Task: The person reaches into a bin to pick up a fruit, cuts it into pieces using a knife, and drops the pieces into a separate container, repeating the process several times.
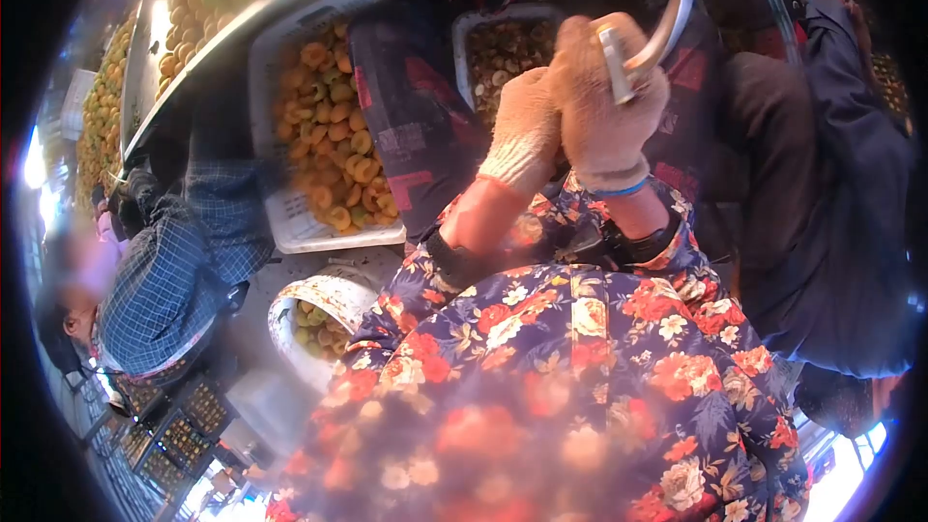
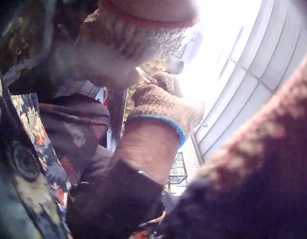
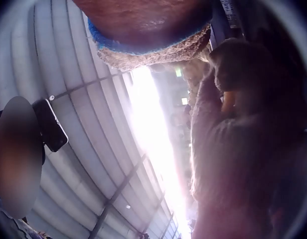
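Both hands wear knitted gloves and meet in front of the chest. My right hand (image 1: 614, 106), with a blue band at its wrist, grips a curved tool (image 1: 667, 29) with a pale metal end in the head view. My left hand (image 1: 527, 130) is against it, its fingers largely hidden. In the right wrist view a small orange piece (image 3: 227, 102), apparently fruit, shows within the curled left hand (image 3: 233, 129). The left wrist view shows the right hand (image 2: 163, 102) closed near a thin shiny blade (image 2: 143, 74).
A white crate (image 1: 285, 222) of orange fruit halves stands left of the knees, and a smaller crate (image 1: 464, 68) of pits or pieces lies beyond the hands. A white bucket (image 1: 280, 329) with fruit is at the lower left. People sit on both sides; a fruit-laden table edge (image 1: 227, 34) runs behind.
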Motion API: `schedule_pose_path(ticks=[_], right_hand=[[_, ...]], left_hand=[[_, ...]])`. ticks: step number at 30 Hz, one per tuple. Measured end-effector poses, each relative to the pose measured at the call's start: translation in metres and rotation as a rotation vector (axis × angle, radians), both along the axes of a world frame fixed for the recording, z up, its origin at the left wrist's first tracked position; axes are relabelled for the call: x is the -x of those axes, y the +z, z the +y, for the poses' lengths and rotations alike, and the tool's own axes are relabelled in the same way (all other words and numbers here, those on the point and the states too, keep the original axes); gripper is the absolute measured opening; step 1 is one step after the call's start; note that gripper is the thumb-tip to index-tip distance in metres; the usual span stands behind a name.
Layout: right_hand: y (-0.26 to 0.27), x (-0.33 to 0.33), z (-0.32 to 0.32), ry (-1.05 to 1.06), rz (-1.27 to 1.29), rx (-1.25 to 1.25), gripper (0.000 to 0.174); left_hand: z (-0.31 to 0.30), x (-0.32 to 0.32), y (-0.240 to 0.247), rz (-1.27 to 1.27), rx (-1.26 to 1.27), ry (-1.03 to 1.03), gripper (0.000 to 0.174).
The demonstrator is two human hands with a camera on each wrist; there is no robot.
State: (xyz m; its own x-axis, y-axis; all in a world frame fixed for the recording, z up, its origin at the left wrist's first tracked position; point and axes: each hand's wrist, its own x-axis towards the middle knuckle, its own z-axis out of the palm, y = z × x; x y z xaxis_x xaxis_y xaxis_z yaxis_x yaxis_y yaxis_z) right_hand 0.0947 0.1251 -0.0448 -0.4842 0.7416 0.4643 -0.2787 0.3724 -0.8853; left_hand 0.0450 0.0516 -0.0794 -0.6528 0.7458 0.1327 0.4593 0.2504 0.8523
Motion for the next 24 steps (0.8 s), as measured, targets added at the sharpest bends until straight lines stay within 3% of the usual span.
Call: schedule_pose_path(ticks=[2,3,4,5,6,7,8,10,11,13,16,17,18,20,22,24], right_hand=[[0.004,0.004,0.000,0.247,0.338,0.512,0.014],[0.012,0.002,0.011,0.245,0.337,0.513,0.014],[0.021,0.000,0.027,0.306,0.310,0.762,0.026],[0.024,0.000,0.035,0.365,0.283,1.009,0.042],[0.022,0.002,0.034,0.366,0.283,1.011,0.042],[0.020,0.003,0.034,0.309,0.283,1.201,0.045],[0.019,0.005,0.034,0.243,0.283,1.385,0.047],[0.004,0.005,0.040,0.265,0.337,1.433,0.046],[-0.001,0.007,0.041,0.293,0.391,1.524,0.046],[-0.014,0.012,0.050,0.342,0.543,1.705,0.047],[0.000,0.015,0.050,0.214,0.525,1.497,0.046],[0.000,0.012,0.049,0.239,0.433,1.198,0.046],[0.007,0.015,0.041,0.039,0.209,0.864,0.043],[-0.001,0.020,0.045,-0.119,0.082,0.569,0.040],[-0.017,0.015,0.059,0.137,0.333,0.984,0.038],[-0.017,0.014,0.058,0.047,0.266,0.858,0.037]], left_hand=[[0.007,-0.004,0.025,-0.990,-0.035,0.321,0.023],[0.005,0.005,0.023,-0.728,0.072,0.175,0.021],[0.000,0.006,0.023,-0.732,0.076,0.181,0.021],[-0.004,0.006,0.034,-0.922,-0.020,0.140,0.020],[-0.007,0.007,0.039,-1.110,-0.120,0.094,0.020],[-0.006,0.010,0.003,-0.450,-0.157,-0.071,0.021],[-0.005,0.011,-0.011,-0.452,-0.156,-0.073,0.021],[0.000,0.011,-0.025,0.112,-0.405,-0.058,0.023],[0.000,0.009,-0.028,0.111,-0.404,-0.063,0.023],[-0.002,0.006,-0.034,-0.413,-0.426,0.074,0.022],[-0.009,0.009,-0.033,-1.171,-0.444,0.307,0.023],[-0.011,0.014,-0.028,-1.413,-0.450,0.380,0.023],[-0.009,0.017,-0.010,-1.266,-0.339,0.505,0.023],[-0.013,0.036,0.002,-0.793,-0.186,0.540,0.020],[-0.018,0.057,0.021,-0.667,-0.265,0.549,0.011],[-0.024,0.090,0.032,-0.507,-0.357,0.538,0.011]])
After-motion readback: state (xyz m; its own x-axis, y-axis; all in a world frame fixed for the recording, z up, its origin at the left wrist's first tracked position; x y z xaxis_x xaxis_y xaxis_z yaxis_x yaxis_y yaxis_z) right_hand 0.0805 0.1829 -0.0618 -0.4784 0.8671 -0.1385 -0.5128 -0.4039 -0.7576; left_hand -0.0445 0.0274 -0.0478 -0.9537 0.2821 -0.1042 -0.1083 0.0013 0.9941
